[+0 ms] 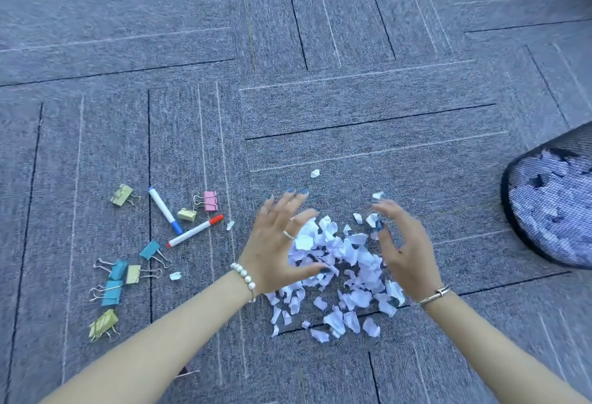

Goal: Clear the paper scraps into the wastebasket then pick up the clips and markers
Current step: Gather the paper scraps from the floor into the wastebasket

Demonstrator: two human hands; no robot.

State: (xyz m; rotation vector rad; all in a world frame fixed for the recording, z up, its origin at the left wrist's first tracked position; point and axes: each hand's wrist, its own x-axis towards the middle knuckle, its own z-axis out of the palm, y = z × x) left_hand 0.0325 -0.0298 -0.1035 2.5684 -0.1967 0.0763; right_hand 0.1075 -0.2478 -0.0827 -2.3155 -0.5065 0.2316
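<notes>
A heap of torn white paper scraps lies on the grey carpet in front of me. My left hand hovers over its left side, fingers spread, holding nothing. On the heap's right side my right hand is open with curled fingers, also empty. A black mesh wastebasket at the right edge has paper scraps inside. To the left lie a blue-capped marker, a red-capped marker and several coloured binder clips.
Stray scraps lie apart from the heap: one beyond it, one by the red marker, one near the clips. Grey carpet tiles stretch all around.
</notes>
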